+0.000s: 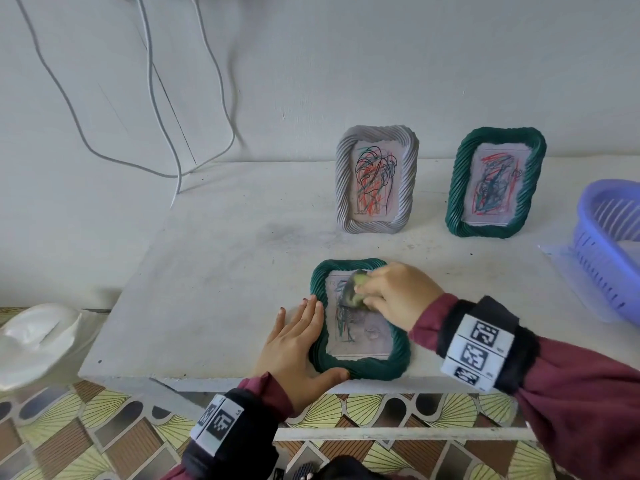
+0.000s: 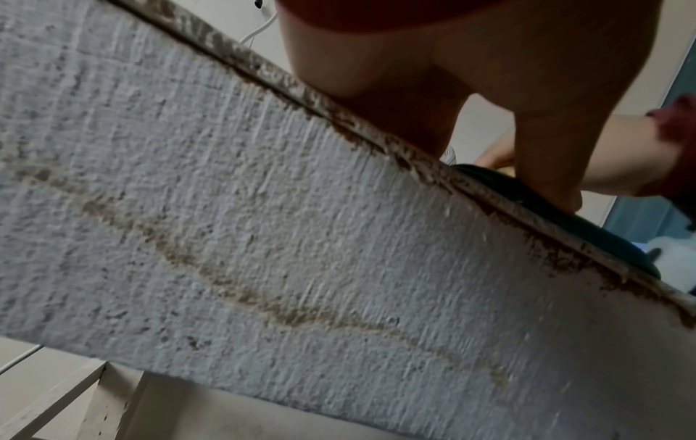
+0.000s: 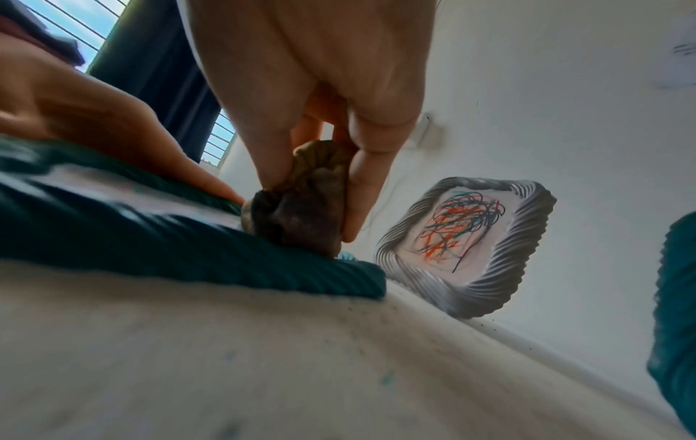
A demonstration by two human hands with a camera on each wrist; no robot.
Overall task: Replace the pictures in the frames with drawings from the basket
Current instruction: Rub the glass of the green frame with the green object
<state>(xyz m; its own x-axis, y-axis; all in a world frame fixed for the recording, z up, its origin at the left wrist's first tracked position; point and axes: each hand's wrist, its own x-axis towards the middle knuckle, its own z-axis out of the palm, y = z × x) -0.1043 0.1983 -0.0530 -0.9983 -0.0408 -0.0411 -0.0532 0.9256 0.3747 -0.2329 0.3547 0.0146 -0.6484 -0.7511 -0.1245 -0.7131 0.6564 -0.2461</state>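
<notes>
A dark green frame [image 1: 363, 370] lies flat near the front edge of the white slab [image 1: 207, 271], with a scribbled drawing under its glass. My left hand [image 1: 294, 337] lies flat against the frame's left side, its thumb along the front rim. My right hand [image 1: 394, 292] grips a crumpled yellow-green cloth [image 1: 355, 289] and presses it on the glass near the frame's top. In the right wrist view the cloth [image 3: 301, 214] sits bunched between my fingers on the green frame [image 3: 188, 244]. A purple basket [image 1: 602, 244] stands at the right; its contents are hidden.
Two frames with scribble drawings stand at the back: a grey frame [image 1: 343, 181] and a green frame [image 1: 457, 188]. White cables [image 1: 152, 98] hang down the wall at left. A white bag [image 1: 34, 341] lies on the patterned cloth [image 1: 104, 427] beside the slab.
</notes>
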